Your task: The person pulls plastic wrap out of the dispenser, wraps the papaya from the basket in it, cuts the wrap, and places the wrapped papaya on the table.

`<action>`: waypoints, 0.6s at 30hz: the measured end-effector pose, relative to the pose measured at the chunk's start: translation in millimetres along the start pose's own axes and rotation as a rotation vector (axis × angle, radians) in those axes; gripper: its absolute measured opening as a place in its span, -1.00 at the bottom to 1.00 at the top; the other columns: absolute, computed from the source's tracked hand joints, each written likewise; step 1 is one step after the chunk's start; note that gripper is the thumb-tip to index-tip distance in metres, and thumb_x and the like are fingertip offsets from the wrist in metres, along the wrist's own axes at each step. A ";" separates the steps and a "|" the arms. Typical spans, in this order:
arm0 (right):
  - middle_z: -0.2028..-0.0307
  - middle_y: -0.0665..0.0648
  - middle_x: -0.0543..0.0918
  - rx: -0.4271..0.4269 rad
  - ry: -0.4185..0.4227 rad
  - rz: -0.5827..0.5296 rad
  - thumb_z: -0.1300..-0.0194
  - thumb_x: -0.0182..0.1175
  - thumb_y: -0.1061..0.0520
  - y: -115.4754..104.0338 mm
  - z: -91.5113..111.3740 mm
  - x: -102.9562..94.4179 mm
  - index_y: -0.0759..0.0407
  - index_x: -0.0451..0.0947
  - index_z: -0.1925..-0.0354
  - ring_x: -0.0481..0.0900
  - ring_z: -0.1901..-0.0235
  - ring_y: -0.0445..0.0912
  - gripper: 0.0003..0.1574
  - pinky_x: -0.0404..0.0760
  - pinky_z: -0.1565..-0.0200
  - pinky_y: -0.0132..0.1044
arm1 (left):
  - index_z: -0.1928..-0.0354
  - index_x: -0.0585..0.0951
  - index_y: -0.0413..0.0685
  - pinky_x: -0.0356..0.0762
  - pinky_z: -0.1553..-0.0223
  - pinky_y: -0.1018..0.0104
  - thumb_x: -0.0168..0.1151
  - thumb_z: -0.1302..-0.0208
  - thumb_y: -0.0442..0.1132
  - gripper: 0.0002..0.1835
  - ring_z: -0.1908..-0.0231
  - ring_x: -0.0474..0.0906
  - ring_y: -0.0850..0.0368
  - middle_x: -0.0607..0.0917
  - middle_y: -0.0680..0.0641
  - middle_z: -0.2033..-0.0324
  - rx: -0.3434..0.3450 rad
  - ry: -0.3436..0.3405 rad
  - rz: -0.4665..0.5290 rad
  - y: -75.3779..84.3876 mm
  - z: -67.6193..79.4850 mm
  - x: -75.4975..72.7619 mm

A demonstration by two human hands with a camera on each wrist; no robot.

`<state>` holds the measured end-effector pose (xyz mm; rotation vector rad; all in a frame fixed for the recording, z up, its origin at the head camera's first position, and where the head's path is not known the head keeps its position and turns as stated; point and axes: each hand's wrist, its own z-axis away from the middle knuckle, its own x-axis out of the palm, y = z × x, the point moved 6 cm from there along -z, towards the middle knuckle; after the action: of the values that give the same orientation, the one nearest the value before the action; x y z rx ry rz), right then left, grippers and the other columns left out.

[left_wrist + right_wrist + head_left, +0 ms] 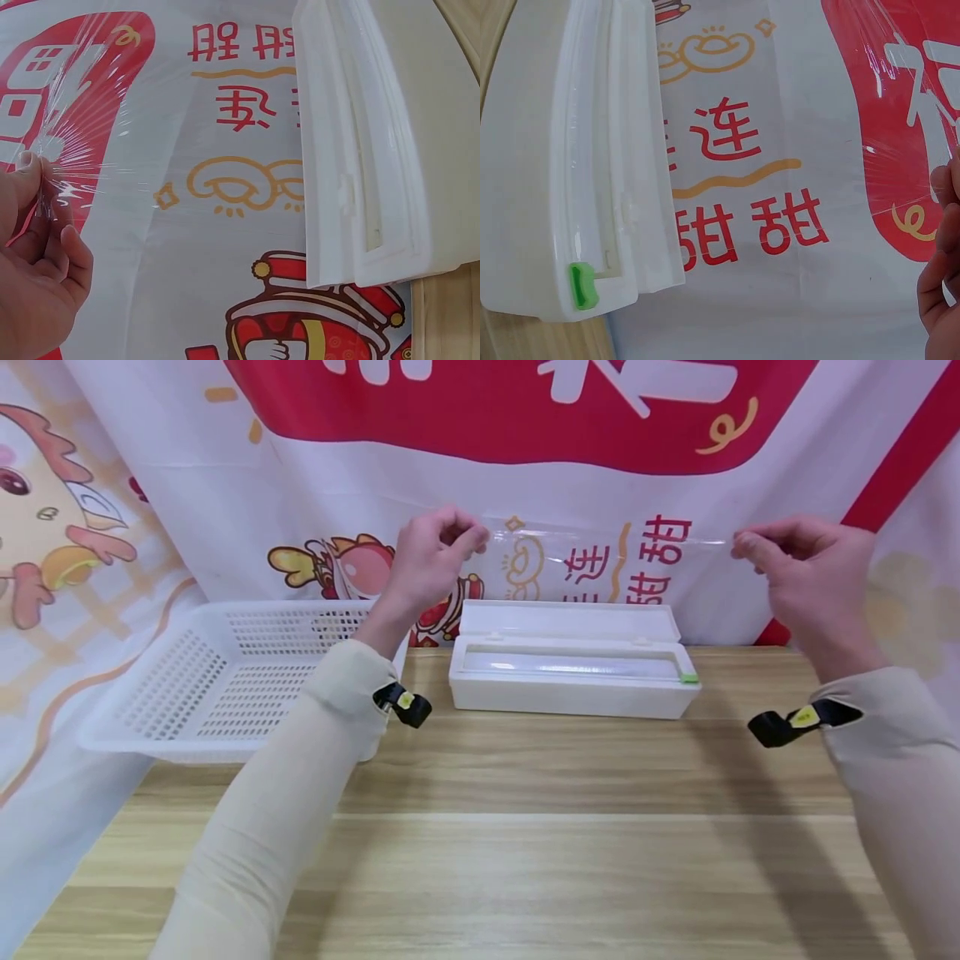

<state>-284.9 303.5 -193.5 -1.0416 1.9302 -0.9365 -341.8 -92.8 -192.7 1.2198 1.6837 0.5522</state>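
A sheet of clear plastic wrap [555,545] is stretched in the air between both hands, above the dispenser. My left hand [438,552] pinches one upper corner between thumb and fingers; in the left wrist view creases fan out from that pinch in the wrap [82,142]. At the opposite end my right hand [817,572] pinches the other corner, and its fingers [946,247] show at the right wrist view's edge. Below stands a white cling-film dispenser [573,693], lid [570,620] raised, with the roll [570,664] inside and a green slider [688,677] at its right end.
A white perforated plastic basket [172,745] stands on the wooden table [525,860], left of the dispenser and partly behind the left forearm. A printed cloth [300,477] with red and cartoon designs hangs behind the table. Each wrist carries a black strap-mounted camera [772,727].
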 end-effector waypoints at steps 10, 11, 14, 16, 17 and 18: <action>0.04 -0.17 0.82 -0.033 0.032 0.041 -0.37 0.39 -0.13 -10.1 -5.3 -4.9 0.06 0.77 -0.16 0.69 0.09 -0.32 -0.50 0.60 -0.01 -0.63 | -0.02 0.70 -0.11 0.55 0.03 0.41 0.23 -0.57 -0.10 -0.76 0.10 0.59 0.15 0.73 -0.03 0.14 -0.026 0.008 0.018 12.2 -5.5 -4.3; 0.03 -0.17 0.82 -0.035 0.035 0.043 -0.36 0.39 -0.14 -10.9 -6.0 -5.3 0.06 0.77 -0.16 0.69 0.09 -0.32 -0.49 0.59 -0.02 -0.63 | -0.01 0.71 -0.11 0.55 0.03 0.40 0.23 -0.56 -0.10 -0.76 0.10 0.59 0.16 0.73 -0.02 0.15 -0.027 0.010 0.020 13.3 -5.9 -4.9; 0.04 -0.17 0.83 -0.034 0.040 0.037 -0.36 0.39 -0.14 -13.0 -7.8 -6.3 0.06 0.77 -0.16 0.68 0.09 -0.32 -0.50 0.59 -0.03 -0.62 | 0.00 0.71 -0.11 0.55 0.03 0.39 0.24 -0.56 -0.10 -0.76 0.10 0.59 0.15 0.73 0.00 0.17 -0.023 0.013 0.023 16.6 -7.2 -6.8; 0.06 -0.17 0.83 -0.039 0.042 0.034 -0.36 0.39 -0.12 -15.0 -8.9 -6.8 0.06 0.77 -0.15 0.68 0.09 -0.32 -0.51 0.59 -0.03 -0.62 | 0.00 0.71 -0.10 0.55 0.04 0.40 0.24 -0.56 -0.10 -0.76 0.10 0.59 0.16 0.72 0.01 0.17 -0.021 0.016 0.021 18.2 -7.8 -8.5; 0.05 -0.17 0.83 -0.040 0.043 0.034 -0.36 0.39 -0.12 -16.1 -9.5 -6.8 0.06 0.77 -0.15 0.68 0.10 -0.31 -0.52 0.59 -0.02 -0.62 | -0.01 0.71 -0.10 0.55 0.04 0.40 0.24 -0.56 -0.10 -0.76 0.10 0.59 0.16 0.73 0.00 0.17 -0.014 0.019 0.016 19.3 -7.9 -9.5; 0.04 -0.16 0.83 -0.043 0.042 0.037 -0.37 0.39 -0.12 -17.4 -10.2 -6.6 0.05 0.78 -0.14 0.67 0.10 -0.31 -0.53 0.59 -0.02 -0.62 | -0.01 0.71 -0.10 0.55 0.04 0.40 0.24 -0.56 -0.10 -0.76 0.10 0.59 0.16 0.73 0.00 0.16 -0.012 0.023 0.010 20.2 -8.0 -10.6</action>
<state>-285.0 304.8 -172.4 -1.0153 2.0058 -0.9067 -338.8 -93.0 -168.7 1.2182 1.6916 0.5840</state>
